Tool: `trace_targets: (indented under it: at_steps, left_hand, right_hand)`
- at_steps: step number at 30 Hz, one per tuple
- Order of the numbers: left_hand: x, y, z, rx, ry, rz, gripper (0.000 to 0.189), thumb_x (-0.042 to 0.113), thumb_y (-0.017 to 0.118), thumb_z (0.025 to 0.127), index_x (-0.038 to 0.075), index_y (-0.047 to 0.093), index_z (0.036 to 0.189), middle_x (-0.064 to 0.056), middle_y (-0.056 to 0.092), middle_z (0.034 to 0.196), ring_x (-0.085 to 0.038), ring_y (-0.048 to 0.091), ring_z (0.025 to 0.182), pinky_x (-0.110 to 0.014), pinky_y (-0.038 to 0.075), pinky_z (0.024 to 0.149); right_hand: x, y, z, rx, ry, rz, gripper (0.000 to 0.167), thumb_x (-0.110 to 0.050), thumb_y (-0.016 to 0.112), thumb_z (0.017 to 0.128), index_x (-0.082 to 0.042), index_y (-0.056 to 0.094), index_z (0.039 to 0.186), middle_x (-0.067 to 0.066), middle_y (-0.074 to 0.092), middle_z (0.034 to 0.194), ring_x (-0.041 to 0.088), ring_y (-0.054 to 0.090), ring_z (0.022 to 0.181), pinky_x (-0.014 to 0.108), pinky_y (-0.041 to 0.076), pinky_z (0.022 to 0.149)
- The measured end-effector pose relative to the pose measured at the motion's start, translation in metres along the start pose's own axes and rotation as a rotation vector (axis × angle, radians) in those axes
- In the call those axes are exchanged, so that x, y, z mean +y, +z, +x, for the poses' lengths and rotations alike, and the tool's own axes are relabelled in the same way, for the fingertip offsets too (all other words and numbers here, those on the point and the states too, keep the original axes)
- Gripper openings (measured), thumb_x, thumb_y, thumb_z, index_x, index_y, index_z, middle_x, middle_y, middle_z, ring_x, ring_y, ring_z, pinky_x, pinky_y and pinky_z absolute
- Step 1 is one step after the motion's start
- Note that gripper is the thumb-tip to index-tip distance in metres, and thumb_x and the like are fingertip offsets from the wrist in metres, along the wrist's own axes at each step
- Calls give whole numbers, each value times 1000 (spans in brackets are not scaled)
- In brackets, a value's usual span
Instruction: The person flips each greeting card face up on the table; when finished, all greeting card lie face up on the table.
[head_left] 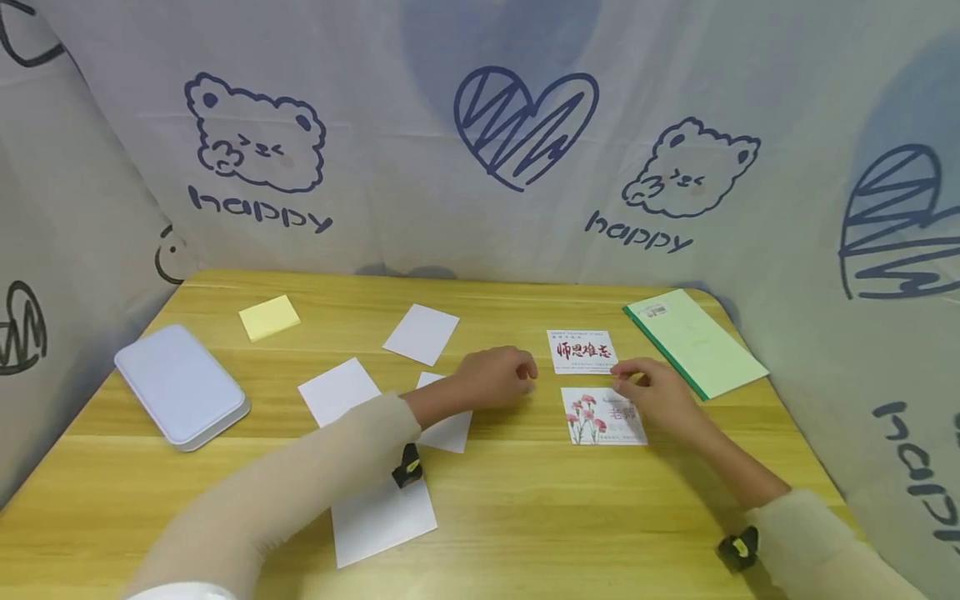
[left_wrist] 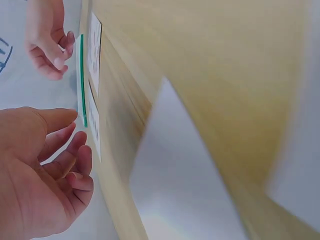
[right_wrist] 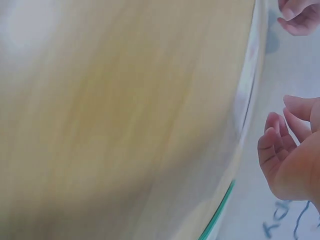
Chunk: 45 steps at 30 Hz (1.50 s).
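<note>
Two printed cards lie on the table, one behind the other. The far card [head_left: 582, 351] bears large red characters, and the near flower card [head_left: 592, 417] shows pink blossoms and lettering. My right hand [head_left: 663, 396] hovers at their right side, its fingers loosely bent and overlapping the cards' edges in the head view. Nothing shows between those fingers in the right wrist view. To the left of the cards is my left hand [head_left: 497, 377], above the table with loosely curved, empty fingers [left_wrist: 82, 155]. A white sheet [head_left: 450, 429] lies partly hidden beneath the left forearm.
More white sheets, one at the back [head_left: 422, 334] and one near the front [head_left: 386, 525], lie left of centre. A yellow sticky-note pad [head_left: 269, 317] and a white lidded box [head_left: 180, 383] are at left. A green notebook [head_left: 696, 343] lies at back right. Printed cloth [head_left: 390, 167] hangs behind.
</note>
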<state>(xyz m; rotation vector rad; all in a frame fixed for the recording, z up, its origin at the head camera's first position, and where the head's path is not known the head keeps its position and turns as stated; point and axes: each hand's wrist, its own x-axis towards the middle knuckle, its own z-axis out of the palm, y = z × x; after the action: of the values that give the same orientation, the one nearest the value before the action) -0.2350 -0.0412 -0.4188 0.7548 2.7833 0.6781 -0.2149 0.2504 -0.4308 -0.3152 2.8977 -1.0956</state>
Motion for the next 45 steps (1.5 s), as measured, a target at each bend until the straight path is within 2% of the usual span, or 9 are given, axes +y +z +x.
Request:
trace_targets:
  at_steps: [6,11,14,18,22,29,38,42,45]
  left_hand:
    - [-31,-18,-35,33,-38,-28,17,29,66,98,21,71,112,7,70,108,-10,61,87,-33,50,73]
    - [-62,-32,-58,49,-76,-51,20,27,66,98,18,71,116,5,70,110,-13,62,91,-33,50,75]
    - [-78,-39,-68,39,-109,-65,24,26,67,97,17,69,119,3,69,112,-15,62,94,-33,50,76]
    - [-94,-45,-77,21,-119,-75,26,25,70,95,15,69,119,1,69,114,-15,61,95,-34,50,80]
    - [-105,-46,-81,8,-126,-74,29,25,72,93,14,69,120,-1,68,114,-16,61,98,-36,50,84]
    - [-111,-44,-80,-11,-150,-62,38,29,76,91,13,69,124,-3,66,118,-18,59,103,-41,49,90]
    - [-103,-38,-80,-9,-166,-1,39,33,75,91,15,68,125,-2,63,117,-18,59,103,-44,50,91]
    - [-100,-37,-79,-25,-171,13,41,34,76,90,16,67,126,-2,63,117,-18,60,104,-45,50,91]
    - [-101,-38,-79,-33,-175,-10,42,33,75,91,14,66,127,-4,63,119,-19,59,108,-45,50,94]
  right_hand:
    - [-36,23,-3,-34,-32,99,27,-16,67,98,-6,66,122,8,64,105,21,54,80,24,44,60]
    - [-64,46,-1,-115,-75,178,34,-21,69,97,-5,64,127,8,64,111,22,60,78,26,50,59]
    - [-79,61,4,-171,-90,207,37,-22,69,97,-6,63,130,9,64,116,23,63,78,28,51,60]
    - [-94,81,14,-227,-82,219,38,-24,70,96,-9,64,131,7,64,119,18,61,79,27,50,60]
    - [-104,99,26,-253,-92,196,38,-24,72,94,-10,65,129,4,66,116,15,60,82,29,52,68]
    - [-111,119,42,-240,-109,113,38,-29,76,91,-11,68,124,1,67,112,18,60,107,39,49,97]
    - [-118,129,44,-218,-62,-37,34,-36,78,89,-18,72,117,-2,63,108,16,59,100,38,49,86]
    - [-119,130,44,-218,-45,-43,31,-34,78,88,-18,72,114,-1,62,108,16,59,99,38,49,86]
    - [-120,130,43,-225,-42,-37,30,-32,78,88,-17,71,113,0,61,108,17,58,99,38,49,88]
